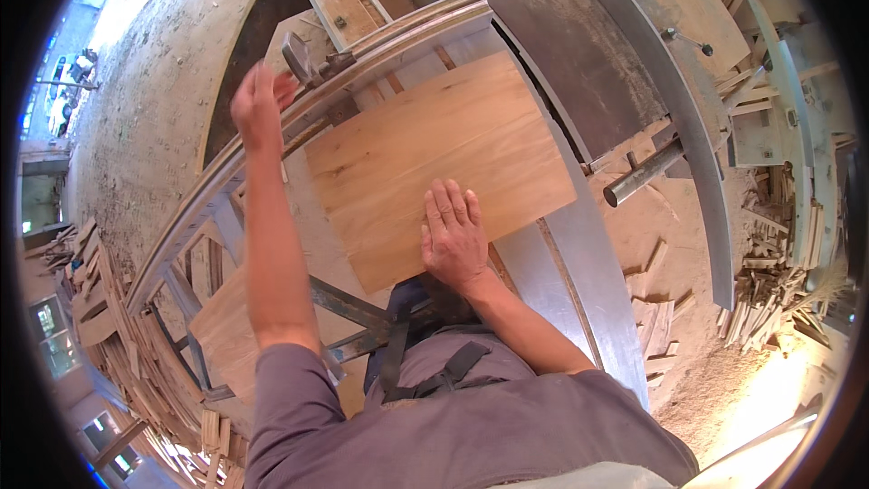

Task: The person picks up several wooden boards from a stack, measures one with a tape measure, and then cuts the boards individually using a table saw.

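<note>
A rectangular plywood board [434, 140] lies across the metal bed of a sliding saw table. My right hand [453, 231] rests flat on the board's near edge, fingers stretched forward and holding nothing. My left hand [262, 109] is raised beyond the board's left side, a little blurred. Its fingers are loosely bent and apart, and nothing shows in them. Just to its right stands a metal flip stop [300, 59] on the long fence [407, 32]; whether the hand touches it I cannot tell.
A dark steel table [579, 27] and a curved metal guard [692, 118] stand to the right, with a round bar [644, 172] jutting toward me. Wood offcuts [783, 294] heap at the right, and scrap strips [136, 353] pile at the left. Another pale board [226, 330] leans below the frame.
</note>
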A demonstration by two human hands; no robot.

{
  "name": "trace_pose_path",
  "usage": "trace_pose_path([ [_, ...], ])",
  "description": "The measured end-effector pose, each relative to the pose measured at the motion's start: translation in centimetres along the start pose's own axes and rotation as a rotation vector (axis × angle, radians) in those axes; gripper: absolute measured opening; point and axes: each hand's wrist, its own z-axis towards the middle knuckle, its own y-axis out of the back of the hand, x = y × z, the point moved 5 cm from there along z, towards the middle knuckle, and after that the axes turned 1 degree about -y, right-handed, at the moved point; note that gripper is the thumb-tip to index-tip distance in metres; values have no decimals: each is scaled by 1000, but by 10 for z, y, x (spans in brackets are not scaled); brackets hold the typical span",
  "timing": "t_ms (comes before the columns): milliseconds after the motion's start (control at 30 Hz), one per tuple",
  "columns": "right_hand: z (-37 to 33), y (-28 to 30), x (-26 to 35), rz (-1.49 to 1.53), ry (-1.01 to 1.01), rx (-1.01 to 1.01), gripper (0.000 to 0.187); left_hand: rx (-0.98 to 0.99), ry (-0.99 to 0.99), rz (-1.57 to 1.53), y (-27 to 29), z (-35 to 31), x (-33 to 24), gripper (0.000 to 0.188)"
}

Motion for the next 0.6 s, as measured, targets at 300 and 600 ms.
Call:
trace_pose_path([
  [300,51,14,-47,-57,8,-109,52,135,626,-83,29,-192,143,56],
  [600,53,8,-59,-15,73,-40,55,-69,701,-748,8,-171,180,29],
])
